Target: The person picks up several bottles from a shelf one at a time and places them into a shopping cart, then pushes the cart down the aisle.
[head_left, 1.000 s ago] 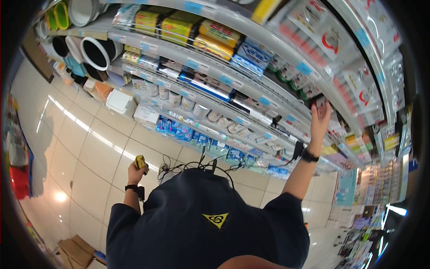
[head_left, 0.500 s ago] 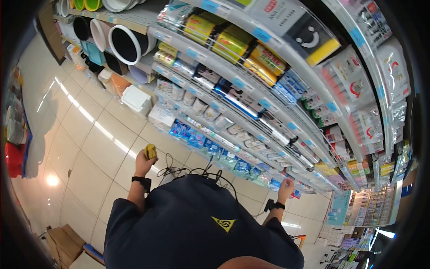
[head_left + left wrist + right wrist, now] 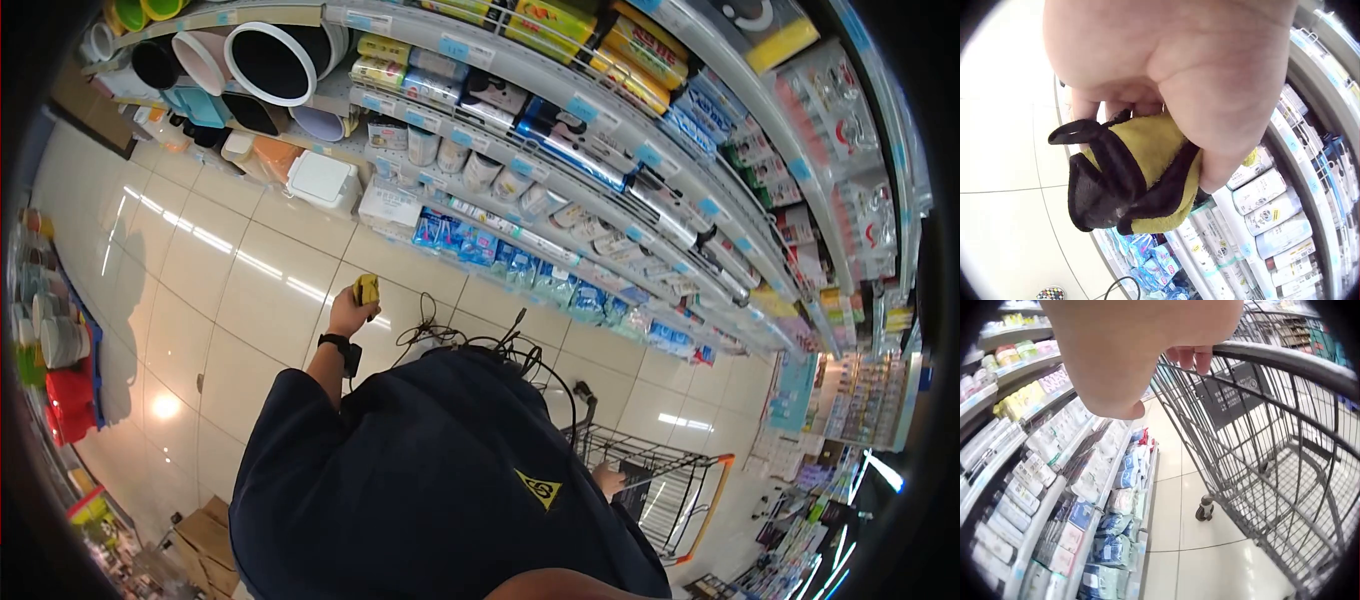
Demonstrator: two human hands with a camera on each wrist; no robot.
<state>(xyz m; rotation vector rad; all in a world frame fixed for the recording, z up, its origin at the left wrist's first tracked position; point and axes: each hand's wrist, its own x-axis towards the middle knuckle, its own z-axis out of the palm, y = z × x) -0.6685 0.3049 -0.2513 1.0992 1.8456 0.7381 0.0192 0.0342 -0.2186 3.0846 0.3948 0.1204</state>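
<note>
My left hand (image 3: 348,312) holds a folded yellow cloth with black edging (image 3: 1147,147), out over the floor. In the left wrist view the thumb presses along one side and the fingers lie behind it; a black loop (image 3: 1075,131) sticks out at the left. Low at my right side, my right hand (image 3: 608,482) is at the near rim of a wire shopping cart (image 3: 650,455). Its fingers (image 3: 1200,360) curl over the dark rim bar (image 3: 1285,359) in the right wrist view, with the thumb (image 3: 1129,412) pointing away from the bar.
Store shelves (image 3: 560,165) with rolls, canisters and blue packs line the front and right. Round bins (image 3: 270,65) and a white lidded box (image 3: 323,182) stand at the left end. Black cables (image 3: 430,325) hang before my shirt. Cardboard (image 3: 208,540) lies behind on the left.
My right hand has come down from an upper shelf, back to my side and onto the cart, which has come into view. The left hand has moved slightly forward and right, still with the cloth.
</note>
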